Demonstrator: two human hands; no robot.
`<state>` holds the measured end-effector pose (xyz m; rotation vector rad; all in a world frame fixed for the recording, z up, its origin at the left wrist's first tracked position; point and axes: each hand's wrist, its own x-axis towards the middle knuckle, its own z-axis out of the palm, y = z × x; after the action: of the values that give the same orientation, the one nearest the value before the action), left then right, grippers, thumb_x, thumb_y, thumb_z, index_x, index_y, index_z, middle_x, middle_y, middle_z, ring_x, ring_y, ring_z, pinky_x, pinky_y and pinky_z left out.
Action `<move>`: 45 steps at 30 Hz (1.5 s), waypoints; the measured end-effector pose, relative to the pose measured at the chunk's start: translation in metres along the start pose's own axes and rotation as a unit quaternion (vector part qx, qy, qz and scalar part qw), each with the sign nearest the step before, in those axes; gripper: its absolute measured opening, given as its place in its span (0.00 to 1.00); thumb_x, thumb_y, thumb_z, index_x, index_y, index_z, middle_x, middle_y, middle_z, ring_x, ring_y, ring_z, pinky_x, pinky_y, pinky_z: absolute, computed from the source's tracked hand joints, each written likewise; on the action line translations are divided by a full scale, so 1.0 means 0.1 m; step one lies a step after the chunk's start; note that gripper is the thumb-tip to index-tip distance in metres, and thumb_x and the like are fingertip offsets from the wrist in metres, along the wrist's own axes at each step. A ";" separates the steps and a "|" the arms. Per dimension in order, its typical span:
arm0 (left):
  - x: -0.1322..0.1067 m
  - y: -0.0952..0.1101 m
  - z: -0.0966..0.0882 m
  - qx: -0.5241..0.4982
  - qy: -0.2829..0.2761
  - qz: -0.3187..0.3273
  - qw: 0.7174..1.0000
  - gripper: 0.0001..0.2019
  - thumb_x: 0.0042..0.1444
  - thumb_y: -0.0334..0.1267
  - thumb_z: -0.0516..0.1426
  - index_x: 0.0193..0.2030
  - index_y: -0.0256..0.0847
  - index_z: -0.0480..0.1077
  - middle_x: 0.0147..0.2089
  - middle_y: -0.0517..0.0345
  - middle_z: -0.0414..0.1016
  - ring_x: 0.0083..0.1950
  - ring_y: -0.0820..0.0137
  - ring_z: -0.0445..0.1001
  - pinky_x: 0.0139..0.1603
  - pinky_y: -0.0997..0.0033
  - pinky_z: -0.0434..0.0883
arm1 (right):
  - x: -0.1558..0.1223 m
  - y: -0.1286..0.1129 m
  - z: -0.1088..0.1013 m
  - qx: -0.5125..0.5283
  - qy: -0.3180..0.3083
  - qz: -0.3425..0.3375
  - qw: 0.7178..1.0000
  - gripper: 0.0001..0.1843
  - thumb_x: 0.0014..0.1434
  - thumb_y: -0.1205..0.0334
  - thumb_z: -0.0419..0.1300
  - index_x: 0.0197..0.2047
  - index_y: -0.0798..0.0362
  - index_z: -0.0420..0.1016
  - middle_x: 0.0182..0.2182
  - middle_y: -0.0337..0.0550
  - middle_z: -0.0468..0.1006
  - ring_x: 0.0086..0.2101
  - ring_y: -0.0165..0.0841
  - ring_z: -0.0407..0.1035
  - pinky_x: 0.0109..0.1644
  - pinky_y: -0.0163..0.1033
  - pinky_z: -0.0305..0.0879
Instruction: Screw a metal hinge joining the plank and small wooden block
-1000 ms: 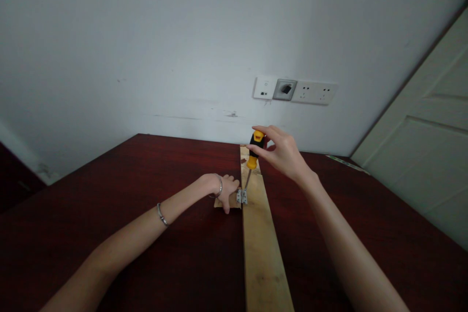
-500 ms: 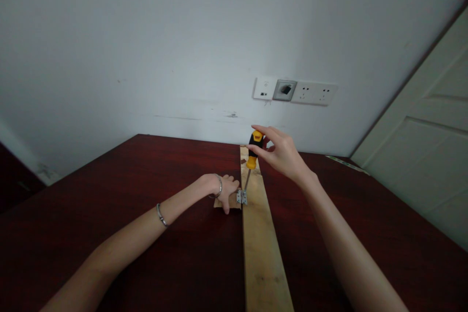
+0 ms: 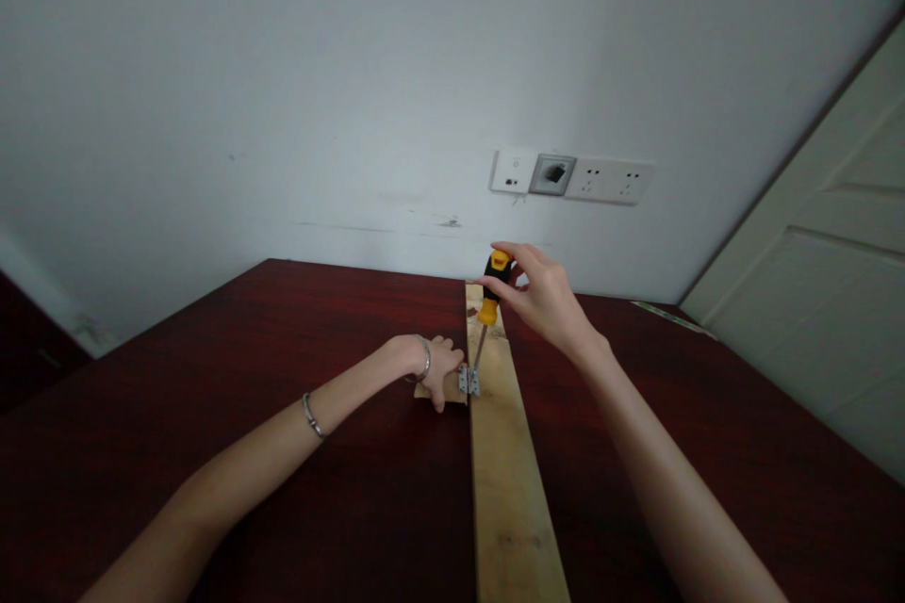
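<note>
A yellow and black screwdriver [image 3: 497,275] is gripped by the handle in my right hand [image 3: 544,294], slightly tilted. Its tip meets the right leaf of a small metal hinge [image 3: 469,381], which lies across the left edge of a long wooden board [image 3: 505,452]. My left hand [image 3: 442,369] lies with fingers spread on a brown piece [image 3: 452,387], perhaps cardboard or thin wood, beside the board and under the hinge's left leaf. Whether a screw sits under the tip is too small to tell.
The board rests lengthwise on a dark red table [image 3: 339,490] that reaches the white wall [image 3: 353,94]. Wall sockets [image 3: 572,177] are set above the table's back edge. A pale panelled door [image 3: 841,273] stands at the right, near a thin strip [image 3: 671,317] on the table.
Almost nothing differs. The view has shifted very slightly, and my right hand keeps the screwdriver on the hinge while my left hand stays on the brown piece.
</note>
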<state>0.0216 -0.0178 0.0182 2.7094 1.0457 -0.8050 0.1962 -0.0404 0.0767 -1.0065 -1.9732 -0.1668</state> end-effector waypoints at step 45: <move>0.00 -0.04 -0.01 -0.022 0.011 -0.003 1.000 0.37 0.37 0.51 0.62 0.57 0.42 0.64 0.58 0.43 0.62 0.57 0.49 0.60 0.50 0.55 0.66 | -0.01 -0.32 -0.20 -0.094 -0.120 -0.012 0.988 0.22 0.59 0.58 0.52 0.56 0.52 0.65 0.42 0.49 0.72 0.33 0.35 0.68 0.38 0.41 0.64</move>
<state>0.0190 -0.0148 0.0191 2.6859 1.0630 -0.7465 0.1873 -0.0713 0.0959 -1.1694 -2.2201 -0.2600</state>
